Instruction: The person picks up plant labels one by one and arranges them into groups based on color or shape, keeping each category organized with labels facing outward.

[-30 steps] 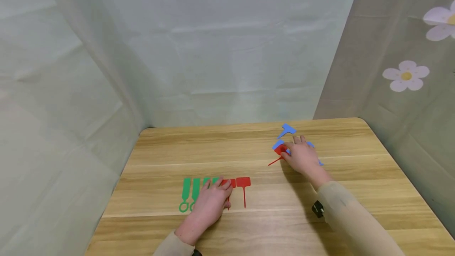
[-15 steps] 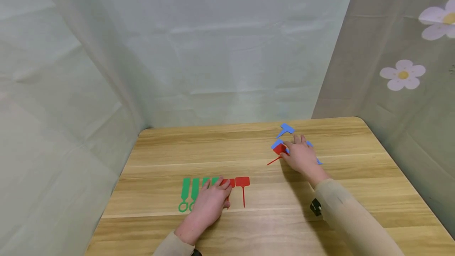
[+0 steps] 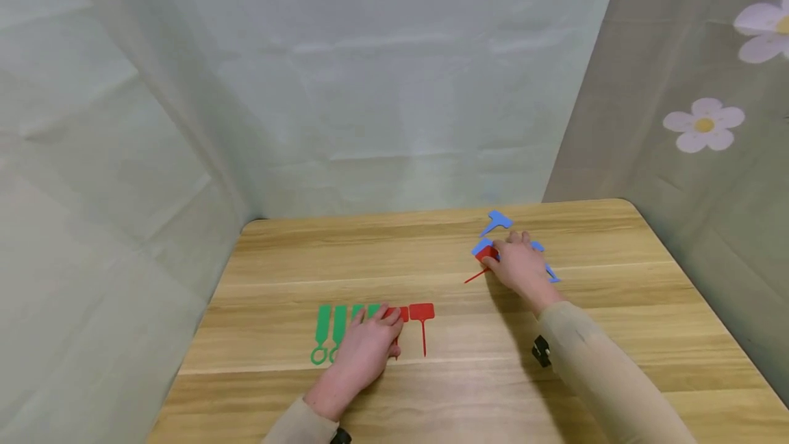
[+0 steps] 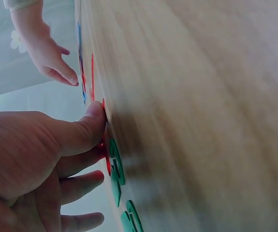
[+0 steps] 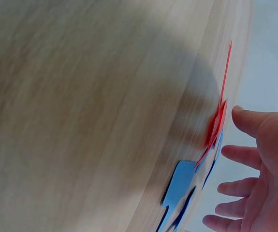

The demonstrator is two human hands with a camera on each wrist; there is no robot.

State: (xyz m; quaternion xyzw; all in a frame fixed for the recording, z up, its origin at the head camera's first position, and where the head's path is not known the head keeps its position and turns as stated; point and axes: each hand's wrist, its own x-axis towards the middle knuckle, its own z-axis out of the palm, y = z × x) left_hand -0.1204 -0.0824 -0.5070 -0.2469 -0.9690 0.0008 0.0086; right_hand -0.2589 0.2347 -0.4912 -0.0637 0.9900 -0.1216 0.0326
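My left hand rests over the row of flat tags, its fingertips touching a red T-shaped plant label. In the left wrist view its thumb and forefinger sit at the red piece, with the other fingers spread. Another red label lies just to the right. My right hand hovers with parted fingers over a small pile. A red label lies there on blue T-shaped labels. The right wrist view shows a gap between its fingers and the pile.
Green strip tags with ring ends stand in a row at the left, some partly covered by the left hand. A separate blue label lies near the back edge of the wooden table. Fabric walls surround the table's back and sides.
The right hand has shifted slightly left over the pile, showing more of a blue label at its right. The left hand and the tag row stay in place.
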